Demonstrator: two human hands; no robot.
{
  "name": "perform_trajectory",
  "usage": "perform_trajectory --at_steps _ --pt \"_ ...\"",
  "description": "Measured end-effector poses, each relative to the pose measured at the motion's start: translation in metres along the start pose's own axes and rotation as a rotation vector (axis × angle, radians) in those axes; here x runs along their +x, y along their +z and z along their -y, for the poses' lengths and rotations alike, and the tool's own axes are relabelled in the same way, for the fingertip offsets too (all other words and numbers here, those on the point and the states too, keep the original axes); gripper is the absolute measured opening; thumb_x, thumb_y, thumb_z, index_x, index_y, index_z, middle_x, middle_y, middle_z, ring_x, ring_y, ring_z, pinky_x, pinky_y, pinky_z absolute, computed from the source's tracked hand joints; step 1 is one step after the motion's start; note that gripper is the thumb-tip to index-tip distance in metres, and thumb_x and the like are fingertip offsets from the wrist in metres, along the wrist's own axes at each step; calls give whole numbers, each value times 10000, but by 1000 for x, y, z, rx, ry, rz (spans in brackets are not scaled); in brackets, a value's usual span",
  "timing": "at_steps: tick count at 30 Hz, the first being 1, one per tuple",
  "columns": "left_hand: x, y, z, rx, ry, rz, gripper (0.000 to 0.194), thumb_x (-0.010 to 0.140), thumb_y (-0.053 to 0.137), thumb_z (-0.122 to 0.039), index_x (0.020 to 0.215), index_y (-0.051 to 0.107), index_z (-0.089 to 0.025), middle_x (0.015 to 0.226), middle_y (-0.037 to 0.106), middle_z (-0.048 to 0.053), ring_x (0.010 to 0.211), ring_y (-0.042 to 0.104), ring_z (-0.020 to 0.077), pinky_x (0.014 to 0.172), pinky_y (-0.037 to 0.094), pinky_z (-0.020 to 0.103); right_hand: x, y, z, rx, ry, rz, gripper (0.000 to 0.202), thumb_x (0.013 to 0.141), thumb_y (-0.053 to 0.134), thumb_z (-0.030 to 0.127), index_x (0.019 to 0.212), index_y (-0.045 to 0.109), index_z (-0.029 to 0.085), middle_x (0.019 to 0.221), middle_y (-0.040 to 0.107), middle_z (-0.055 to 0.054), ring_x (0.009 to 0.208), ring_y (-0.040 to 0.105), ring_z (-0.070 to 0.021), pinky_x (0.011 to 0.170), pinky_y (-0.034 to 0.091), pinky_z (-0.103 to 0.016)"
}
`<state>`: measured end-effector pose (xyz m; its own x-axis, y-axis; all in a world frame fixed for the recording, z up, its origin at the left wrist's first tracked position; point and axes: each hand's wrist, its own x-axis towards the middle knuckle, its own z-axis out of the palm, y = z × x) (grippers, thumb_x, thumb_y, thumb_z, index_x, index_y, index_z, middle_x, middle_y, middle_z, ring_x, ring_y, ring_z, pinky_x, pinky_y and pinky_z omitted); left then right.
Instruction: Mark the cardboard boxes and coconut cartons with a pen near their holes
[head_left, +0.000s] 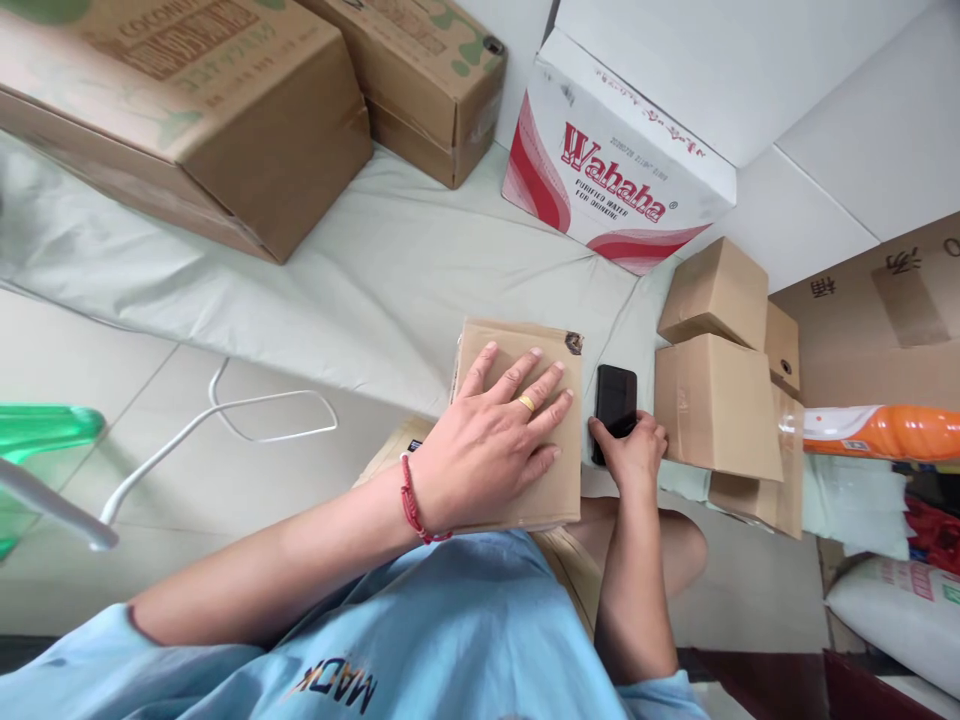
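Observation:
My left hand (510, 430) lies flat on top of a small brown cardboard box (566, 480), its fingers spread. A gold ring and a red bracelet are on that hand and wrist. The box sits at the table's front edge, with a dark mark at its far right corner. To its right, a black smartphone (616, 392) rests on the pale cloth. My right hand (634, 450) grips the near end of the phone, thumb at the left side and fingers at the right. The palm side of this hand is hidden.
Large coconut cartons (315, 190) stand at the back left, beside a white Wahaha carton (615, 165). Several small cardboard boxes (716, 400) are stacked right of the phone, near an orange bottle (892, 432). A white metal frame (165, 455) is at the left.

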<state>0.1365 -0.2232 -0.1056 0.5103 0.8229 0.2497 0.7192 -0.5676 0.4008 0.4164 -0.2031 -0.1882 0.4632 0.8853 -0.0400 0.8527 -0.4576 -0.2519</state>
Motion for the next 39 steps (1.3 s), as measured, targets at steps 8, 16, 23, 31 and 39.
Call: perform_trajectory --at_steps 8,16,23,31,39 --pt "0 1 0 -23 1 -3 491 1105 589 -400 1529 656 -162 1716 522 132 1619 450 444 1332 275 787 -13 -12 -4 159 -23 -46 866 671 808 548 1345 607 43 1312 606 -285 1276 588 -417 1130 496 -531" --pt "0 6 10 -33 -12 -71 441 1113 465 -199 1477 658 -42 1593 632 227 1571 531 386 1365 338 676 -43 -49 25 545 -153 -83 720 716 831 660 1225 634 191 1187 694 -127 1084 704 -297 1045 570 -514" --pt "0 6 15 -84 -21 -184 431 1025 450 -76 1364 700 13 1482 692 273 1482 623 379 1320 461 618 -75 -74 77 497 -354 -157 656 773 827 611 1252 626 210 1222 646 -112 1093 699 -294 1030 576 -540" --pt "0 7 15 -92 -25 -185 410 1042 495 -140 1358 703 17 1489 693 272 1490 617 386 1324 457 624 -83 -73 101 369 -477 -264 579 798 806 556 1208 578 217 1174 614 -111 1093 648 -296 961 598 -511" --pt "0 10 15 -60 -15 -211 400 1037 509 -149 1334 711 27 1471 707 265 1472 633 392 1311 478 612 -80 -72 95 389 -427 -226 655 765 817 615 1223 593 204 1195 622 -115 1100 669 -305 994 585 -523"
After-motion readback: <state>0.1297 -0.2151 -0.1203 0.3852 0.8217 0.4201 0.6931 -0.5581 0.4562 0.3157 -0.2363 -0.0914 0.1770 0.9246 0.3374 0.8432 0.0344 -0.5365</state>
